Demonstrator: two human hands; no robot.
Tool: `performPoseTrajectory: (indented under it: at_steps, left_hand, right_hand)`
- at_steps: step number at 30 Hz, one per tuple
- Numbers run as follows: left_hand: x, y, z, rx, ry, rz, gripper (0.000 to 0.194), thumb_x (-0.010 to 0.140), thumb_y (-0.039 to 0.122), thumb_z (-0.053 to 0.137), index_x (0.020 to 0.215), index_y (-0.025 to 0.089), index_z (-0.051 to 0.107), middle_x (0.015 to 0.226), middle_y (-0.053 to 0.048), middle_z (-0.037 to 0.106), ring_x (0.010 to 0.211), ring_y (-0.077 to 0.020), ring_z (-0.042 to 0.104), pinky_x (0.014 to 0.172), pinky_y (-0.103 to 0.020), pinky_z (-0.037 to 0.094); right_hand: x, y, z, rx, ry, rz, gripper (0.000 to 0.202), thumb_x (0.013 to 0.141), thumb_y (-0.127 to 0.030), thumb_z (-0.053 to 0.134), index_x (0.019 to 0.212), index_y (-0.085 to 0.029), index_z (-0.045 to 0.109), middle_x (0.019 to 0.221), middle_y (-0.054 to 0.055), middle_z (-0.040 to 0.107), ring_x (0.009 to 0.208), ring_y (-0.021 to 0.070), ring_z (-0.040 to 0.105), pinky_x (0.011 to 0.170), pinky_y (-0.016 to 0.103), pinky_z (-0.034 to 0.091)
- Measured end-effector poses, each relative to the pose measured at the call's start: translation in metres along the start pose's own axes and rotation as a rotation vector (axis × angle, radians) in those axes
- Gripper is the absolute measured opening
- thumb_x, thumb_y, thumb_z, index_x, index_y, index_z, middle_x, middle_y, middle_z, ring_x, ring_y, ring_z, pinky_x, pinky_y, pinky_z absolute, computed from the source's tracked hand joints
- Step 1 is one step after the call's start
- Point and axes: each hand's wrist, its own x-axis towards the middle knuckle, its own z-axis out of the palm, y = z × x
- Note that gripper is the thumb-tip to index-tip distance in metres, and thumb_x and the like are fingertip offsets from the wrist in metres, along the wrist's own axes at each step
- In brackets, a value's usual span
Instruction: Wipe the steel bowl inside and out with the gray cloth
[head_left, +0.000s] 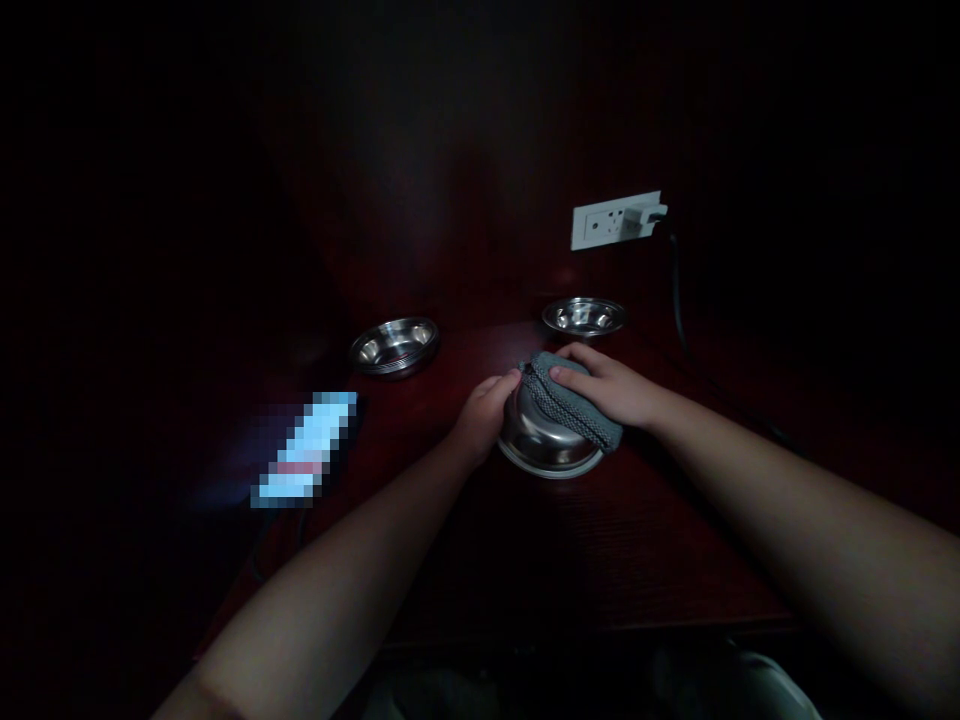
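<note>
A shiny metal bowl [551,445] rests upside down on the dark red table, its rim toward the tabletop. My left hand [487,412] grips its left side, the thumb near the top and the other fingers mostly hidden. A folded grey cloth [574,398] lies over the bowl's top and right side. My right hand [604,385] is closed on the cloth, pressing it against the bowl, with the thumb on top.
Stacked metal bowls [395,347] stand at the back left, and another metal bowl [583,317] behind my right hand. A lit, blurred phone [306,450] lies at left. A wall socket [616,220] holds a plug with a black cable [678,300] hanging at right.
</note>
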Motion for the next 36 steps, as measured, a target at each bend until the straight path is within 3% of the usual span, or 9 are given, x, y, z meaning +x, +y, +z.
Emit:
performPoseTrajectory:
  at_steps: [36]
  left_hand:
    - [-0.001, 0.001, 0.001, 0.020, 0.010, 0.000, 0.029, 0.070, 0.044, 0.065, 0.077, 0.016, 0.065, 0.075, -0.003, 0.067, 0.072, -0.0161, 0.058, 0.075, -0.032, 0.042]
  right_hand:
    - [-0.007, -0.013, -0.002, -0.105, 0.035, 0.012, 0.041, 0.082, -0.056, 0.052, 0.105, -0.023, 0.056, 0.099, 0.006, 0.067, 0.085, 0.0238, 0.062, 0.076, 0.038, 0.049]
